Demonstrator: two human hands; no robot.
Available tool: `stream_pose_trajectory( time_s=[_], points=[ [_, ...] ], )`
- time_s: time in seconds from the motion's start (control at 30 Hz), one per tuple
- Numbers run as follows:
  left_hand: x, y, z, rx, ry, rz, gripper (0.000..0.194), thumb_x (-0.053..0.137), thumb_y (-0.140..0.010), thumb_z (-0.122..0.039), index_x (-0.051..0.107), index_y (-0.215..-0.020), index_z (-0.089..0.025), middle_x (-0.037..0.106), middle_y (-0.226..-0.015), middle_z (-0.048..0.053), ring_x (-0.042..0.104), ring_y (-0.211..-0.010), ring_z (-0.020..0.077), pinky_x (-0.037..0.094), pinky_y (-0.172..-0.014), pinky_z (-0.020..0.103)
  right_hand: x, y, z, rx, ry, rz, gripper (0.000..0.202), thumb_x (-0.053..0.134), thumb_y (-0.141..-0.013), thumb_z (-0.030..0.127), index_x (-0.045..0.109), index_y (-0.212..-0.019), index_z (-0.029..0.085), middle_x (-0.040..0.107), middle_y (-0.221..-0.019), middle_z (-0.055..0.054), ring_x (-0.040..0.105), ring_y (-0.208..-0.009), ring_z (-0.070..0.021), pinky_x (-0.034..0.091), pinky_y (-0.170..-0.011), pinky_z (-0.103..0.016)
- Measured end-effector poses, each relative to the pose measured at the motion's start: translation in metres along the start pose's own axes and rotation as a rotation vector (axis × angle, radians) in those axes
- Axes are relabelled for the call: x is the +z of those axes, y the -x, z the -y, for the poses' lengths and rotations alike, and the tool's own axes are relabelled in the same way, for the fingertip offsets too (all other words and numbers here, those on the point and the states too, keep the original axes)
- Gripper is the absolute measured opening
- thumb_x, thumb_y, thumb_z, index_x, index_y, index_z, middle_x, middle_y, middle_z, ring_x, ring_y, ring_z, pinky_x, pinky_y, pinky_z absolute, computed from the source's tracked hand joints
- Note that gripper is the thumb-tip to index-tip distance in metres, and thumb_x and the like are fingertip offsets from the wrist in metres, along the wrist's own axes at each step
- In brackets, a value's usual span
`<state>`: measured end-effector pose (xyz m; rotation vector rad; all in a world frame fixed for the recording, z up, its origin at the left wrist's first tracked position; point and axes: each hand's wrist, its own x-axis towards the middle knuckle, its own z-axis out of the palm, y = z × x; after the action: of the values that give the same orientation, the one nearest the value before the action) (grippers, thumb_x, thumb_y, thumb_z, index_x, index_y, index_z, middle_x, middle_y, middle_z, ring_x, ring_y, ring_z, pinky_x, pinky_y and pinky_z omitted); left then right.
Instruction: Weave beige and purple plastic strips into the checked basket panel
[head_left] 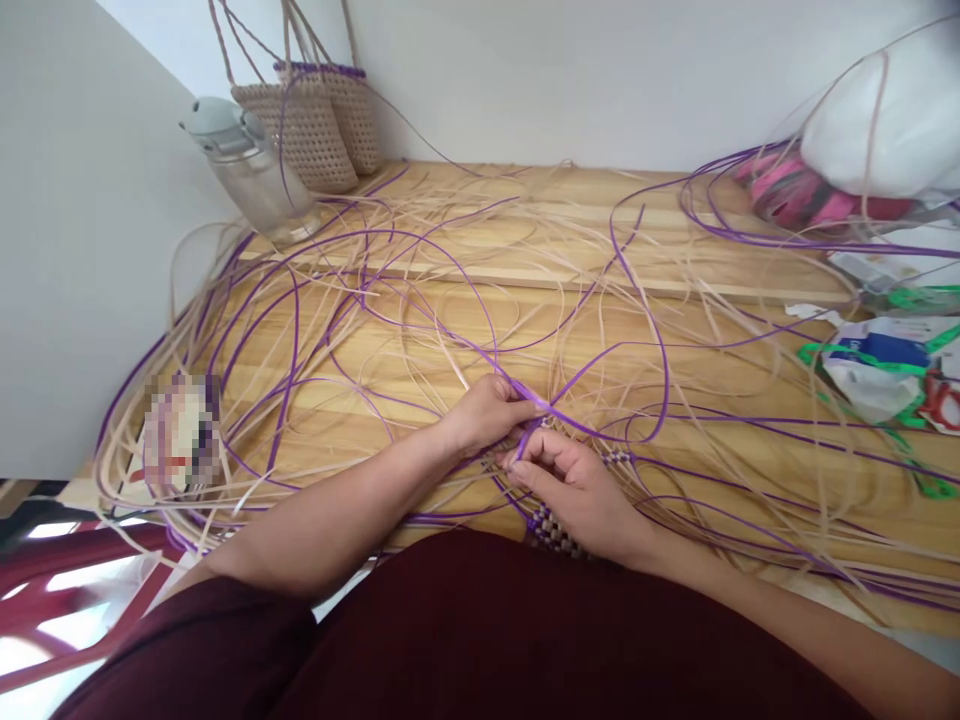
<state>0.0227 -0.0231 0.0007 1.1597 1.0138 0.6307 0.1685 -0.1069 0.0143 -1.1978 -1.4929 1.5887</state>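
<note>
A partly woven piece (559,530) in beige and purple lies at the table's near edge, close against my body and partly covered by my right hand. My left hand (491,415) is closed, thumb and finger pinching a purple weaving strip (577,415) just above the weave. Just beside it, my right hand (566,480) is closed too, its thumb and forefinger pinched on a short bend of purple strip. Long purple and beige strips fan out from the weave on both sides. The exact crossing between the fingertips is hidden.
Loose strips cover much of the wooden table (480,350). At the back left stand a clear water bottle (255,180) and two woven bags (315,130). Plastic packages (877,370), red-handled scissors (943,400) and a white bag (885,120) are on the right.
</note>
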Motion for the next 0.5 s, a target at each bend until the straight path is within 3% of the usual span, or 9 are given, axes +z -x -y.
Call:
stream_pose_trajectory(
  time_s=[0.1, 0.23, 0.3, 0.37, 0.5],
  points=[
    [-0.001, -0.001, 0.000, -0.048, 0.148, 0.082, 0.033, 0.076, -0.071, -0.042, 0.069, -0.073, -0.010, 0.067, -0.066, 0.004, 0.059, -0.056, 0.0107, 0.050, -0.056, 0.022, -0.018, 0.005, 0.009, -0.003, 0.143, 0.032, 0.016, 0.058, -0.092, 0.032, 0.063, -0.086, 0.017, 0.060, -0.080, -0.001, 0.057, -0.076, -0.0108, 0.049, -0.071, -0.024],
    [-0.002, -0.002, -0.002, -0.065, 0.183, 0.123, 0.040, 0.079, -0.067, -0.047, 0.071, -0.078, -0.009, 0.070, -0.072, 0.007, 0.063, -0.060, 0.0124, 0.053, -0.059, 0.024, -0.047, -0.008, 0.026, 0.148, 0.014, -0.224, 0.019, 0.058, -0.091, 0.035, 0.059, -0.099, 0.017, 0.066, -0.087, -0.004, 0.069, -0.069, -0.0150, 0.055, -0.055, -0.024],
    [-0.002, -0.002, -0.005, -0.061, 0.177, 0.119, 0.039, 0.083, -0.063, -0.044, 0.070, -0.075, -0.009, 0.069, -0.069, 0.006, 0.061, -0.057, 0.0108, 0.050, -0.055, 0.021, -0.055, -0.020, 0.034, 0.253, -0.019, -0.259, 0.018, 0.057, -0.091, 0.033, 0.057, -0.098, 0.017, 0.065, -0.079, -0.003, 0.067, -0.057, -0.0137, 0.049, -0.042, -0.020],
    [-0.001, -0.001, -0.007, -0.048, 0.168, 0.100, 0.036, 0.086, -0.059, -0.038, 0.069, -0.071, -0.009, 0.066, -0.063, 0.003, 0.057, -0.052, 0.0082, 0.046, -0.051, 0.018, -0.058, -0.031, 0.039, 0.322, 0.019, -0.212, 0.018, 0.056, -0.092, 0.034, 0.055, -0.091, 0.016, 0.062, -0.069, 0.000, 0.061, -0.045, -0.0111, 0.041, -0.033, -0.017],
    [0.000, 0.000, -0.009, -0.049, 0.184, 0.058, 0.033, 0.087, -0.057, -0.032, 0.067, -0.069, -0.009, 0.063, -0.060, 0.001, 0.054, -0.049, 0.0066, 0.043, -0.048, 0.017, -0.059, -0.039, 0.040, 0.340, 0.220, -0.223, 0.021, 0.057, -0.092, 0.038, 0.053, -0.087, 0.018, 0.060, -0.059, 0.002, 0.054, -0.036, -0.0096, 0.037, -0.029, -0.016]
  ],
)
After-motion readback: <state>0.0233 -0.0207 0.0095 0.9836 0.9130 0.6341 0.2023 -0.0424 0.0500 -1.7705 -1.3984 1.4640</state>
